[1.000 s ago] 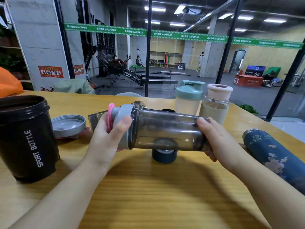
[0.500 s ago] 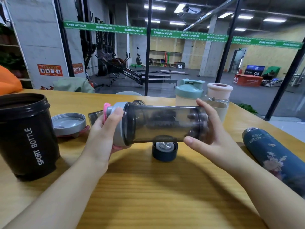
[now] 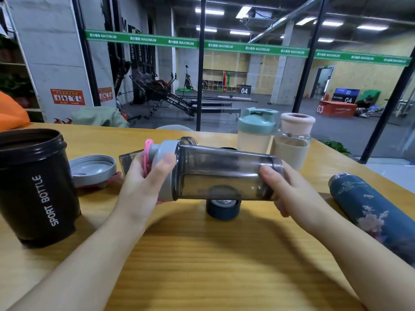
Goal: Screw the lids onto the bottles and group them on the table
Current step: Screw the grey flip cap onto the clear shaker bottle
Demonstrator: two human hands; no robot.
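Bench of pale wood carries everything. Black bottle marked SPORT BOTTLE stands open at the left, a grey lid lying just beside it. A blue flowered flask lies on its side at the right. At the far edge stand a green-capped shaker and a pink-capped glass bottle, close together. Held sideways above the bench is a smoky clear bottle: the left hand curls its fingers round the grey-and-pink lid, the right hand grips the base. Beneath it sits a small dark cap.
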